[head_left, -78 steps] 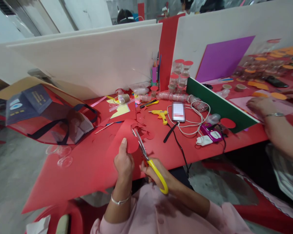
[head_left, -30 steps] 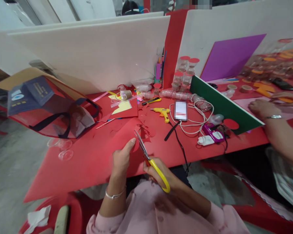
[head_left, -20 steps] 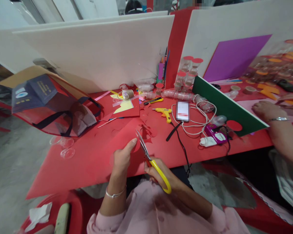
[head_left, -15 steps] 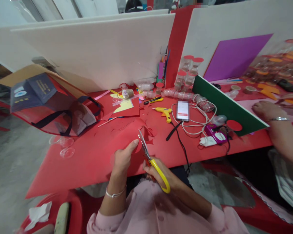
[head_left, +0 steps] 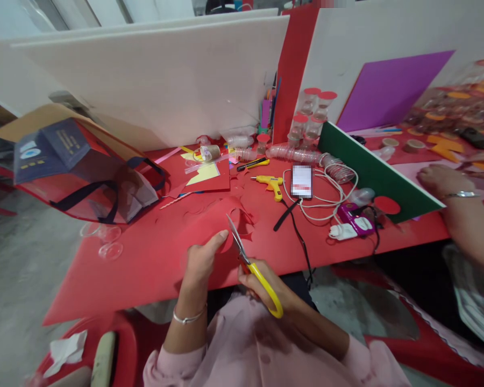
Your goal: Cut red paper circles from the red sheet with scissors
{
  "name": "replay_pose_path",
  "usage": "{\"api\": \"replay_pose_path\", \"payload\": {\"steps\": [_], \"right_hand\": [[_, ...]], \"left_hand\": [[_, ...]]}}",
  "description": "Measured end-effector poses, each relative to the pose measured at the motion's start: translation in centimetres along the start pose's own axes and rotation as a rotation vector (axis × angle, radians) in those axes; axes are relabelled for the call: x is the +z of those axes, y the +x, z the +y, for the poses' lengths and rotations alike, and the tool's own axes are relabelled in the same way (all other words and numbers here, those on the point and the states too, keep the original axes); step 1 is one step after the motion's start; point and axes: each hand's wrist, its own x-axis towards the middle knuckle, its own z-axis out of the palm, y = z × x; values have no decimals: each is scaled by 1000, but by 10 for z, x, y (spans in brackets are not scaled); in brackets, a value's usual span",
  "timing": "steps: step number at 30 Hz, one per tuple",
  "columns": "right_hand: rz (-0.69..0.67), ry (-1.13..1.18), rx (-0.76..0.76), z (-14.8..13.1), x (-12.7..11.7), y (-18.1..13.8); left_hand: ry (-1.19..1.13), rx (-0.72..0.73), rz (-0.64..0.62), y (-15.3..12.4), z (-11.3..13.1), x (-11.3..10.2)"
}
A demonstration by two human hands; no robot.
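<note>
Red paper (head_left: 204, 223), scissors (head_left: 255, 269) held; holder (head_left: 265, 113) (slim sticks (head_left: 277, 91) inside).

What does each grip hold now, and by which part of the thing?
The right grip holds the scissors by their handles; the left grip holds the red paper, thumb on top near the blades.

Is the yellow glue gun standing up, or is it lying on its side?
Lying on its side: the glue gun shows its broad face, with nozzle and handle stretched along the red table.
</note>
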Motion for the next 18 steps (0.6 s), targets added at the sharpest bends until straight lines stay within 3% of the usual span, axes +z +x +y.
{"api": "replay_pose_path", "payload": {"steps": [9, 18], "right_hand": [[-34, 4, 26, -7, -4, -2], [10, 40, 15, 2, 1, 0]], "left_hand": [[10, 33, -7, 4, -3, -4], [41, -28, -24, 5, -3, -5]]}}
